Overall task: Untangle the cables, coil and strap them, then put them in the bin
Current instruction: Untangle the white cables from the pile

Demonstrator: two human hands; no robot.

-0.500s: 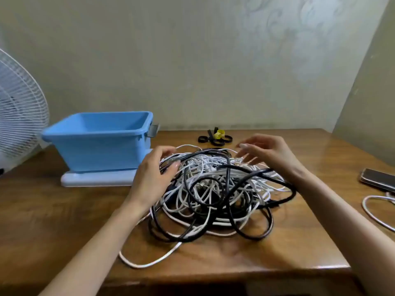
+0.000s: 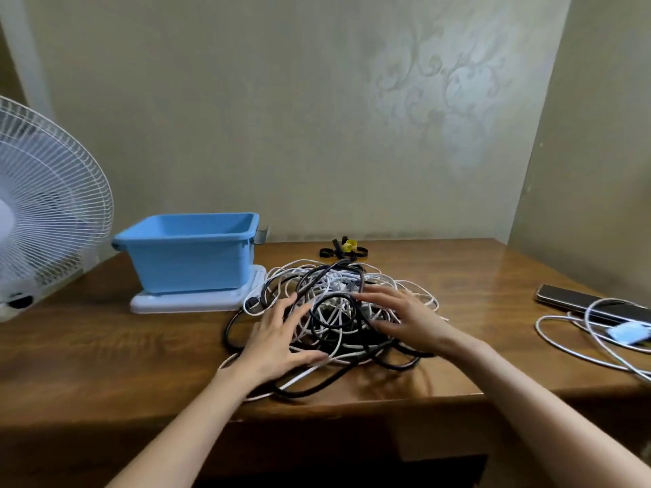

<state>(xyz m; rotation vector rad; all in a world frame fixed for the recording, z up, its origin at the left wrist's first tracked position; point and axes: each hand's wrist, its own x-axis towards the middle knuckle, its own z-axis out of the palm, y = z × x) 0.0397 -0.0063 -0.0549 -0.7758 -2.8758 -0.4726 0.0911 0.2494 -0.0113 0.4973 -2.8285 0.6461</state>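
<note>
Wooden surface against a papered wall carries the task's cables, black and white, in one tangled heap at centre near the front edge. Left hand and right hand lie over the heap, fingers spread and flat; no strand appears pinched. Bin stands back left on a white lid, just beside the heap; straps lie behind it. Risks, as judged: pulling any loop before an end is found would likely tighten the knots; loops at the front edge could slide off if the heap is dragged forward; a sweep to the right might catch the loose white cable and shift the phone it crosses. Not determinable: number of cables, location of most plugs, whether fingertips hook a strand beneath the palms. Bin floor is hidden behind its near wall. Right-hand cable is cut off by the frame. Straps are too small to count.
</note>
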